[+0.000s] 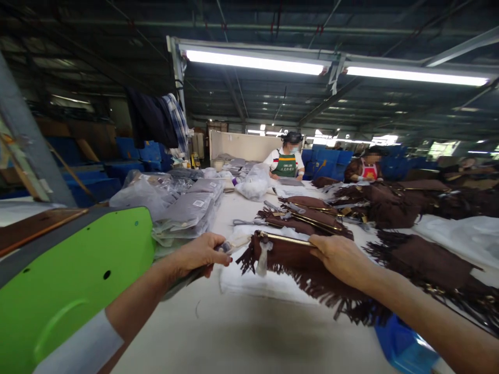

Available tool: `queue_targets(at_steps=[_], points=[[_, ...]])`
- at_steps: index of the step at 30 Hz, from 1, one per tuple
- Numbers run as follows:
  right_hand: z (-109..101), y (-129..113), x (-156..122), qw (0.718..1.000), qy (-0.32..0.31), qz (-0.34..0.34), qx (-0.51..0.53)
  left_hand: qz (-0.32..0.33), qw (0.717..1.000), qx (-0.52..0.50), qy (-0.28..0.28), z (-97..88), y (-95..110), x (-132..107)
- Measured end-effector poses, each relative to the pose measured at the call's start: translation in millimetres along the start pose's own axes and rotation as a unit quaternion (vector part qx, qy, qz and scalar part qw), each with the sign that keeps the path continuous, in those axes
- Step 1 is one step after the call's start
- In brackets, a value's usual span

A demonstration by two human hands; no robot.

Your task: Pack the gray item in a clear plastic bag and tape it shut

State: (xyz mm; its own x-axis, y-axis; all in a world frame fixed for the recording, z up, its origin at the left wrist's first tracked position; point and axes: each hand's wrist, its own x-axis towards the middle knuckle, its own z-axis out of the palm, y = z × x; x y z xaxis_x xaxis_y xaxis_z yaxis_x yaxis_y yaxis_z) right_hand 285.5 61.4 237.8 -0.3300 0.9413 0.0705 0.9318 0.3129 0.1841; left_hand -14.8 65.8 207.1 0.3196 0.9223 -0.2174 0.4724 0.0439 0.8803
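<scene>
A brown fringed bag (288, 257) with a gold zipper along its top edge lies on white padding in front of me. My right hand (339, 257) grips its upper right edge, fingers closed on the zipper line. My left hand (202, 254) is closed around a small dark tool whose tip points at the bag's left end, close to a white tag hanging from it. What the tool is I cannot make out.
A green machine housing (74, 280) fills the left foreground. Stacks of grey packaged items (187, 210) lie behind my left hand. More brown fringed bags (307, 215) cover the table's middle and right. Two people (287, 161) work at the far end. A blue bin (405, 348) sits lower right.
</scene>
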Motion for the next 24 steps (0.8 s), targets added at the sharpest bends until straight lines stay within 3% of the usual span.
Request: queue_targets(at_steps=[2, 4, 9, 11, 13, 17, 20, 22, 24], points=[[2, -9, -5, 1.000, 0.015, 0.001, -0.008, 0.000, 0.998, 0.061, 0.006, -6.0, -1, -5], [20, -23, -17, 1.000, 0.023, -0.006, -0.007, -0.013, 0.993, 0.120, -0.006, -6.9, -14, -13], [122, -79, -71, 0.984, 0.141, -0.107, 0.013, -0.136, 0.977, 0.136, -0.096, 19.4, -95, -44], [162, -100, -95, 0.978, 0.164, -0.125, 0.029, -0.192, 0.965, 0.132, -0.119, 35.8, -128, -60], [191, -114, -111, 0.962, 0.245, -0.118, 0.031, -0.226, 0.958, 0.123, -0.123, 50.1, -152, -71], [209, -119, -115, 0.943, 0.314, -0.104, 0.037, -0.166, 0.978, 0.062, -0.110, 68.3, -172, -71], [213, -118, -109, 0.926, 0.365, -0.089, 0.043, -0.124, 0.977, -0.099, -0.140, 79.9, -176, -68], [220, -119, -105, 0.925, 0.366, -0.091, 0.052, -0.097, 0.966, -0.184, -0.155, 90.6, -179, -69], [229, -120, -105, 0.925, 0.357, -0.095, 0.084, -0.039, 0.969, -0.203, -0.135, 103.9, -181, -68]])
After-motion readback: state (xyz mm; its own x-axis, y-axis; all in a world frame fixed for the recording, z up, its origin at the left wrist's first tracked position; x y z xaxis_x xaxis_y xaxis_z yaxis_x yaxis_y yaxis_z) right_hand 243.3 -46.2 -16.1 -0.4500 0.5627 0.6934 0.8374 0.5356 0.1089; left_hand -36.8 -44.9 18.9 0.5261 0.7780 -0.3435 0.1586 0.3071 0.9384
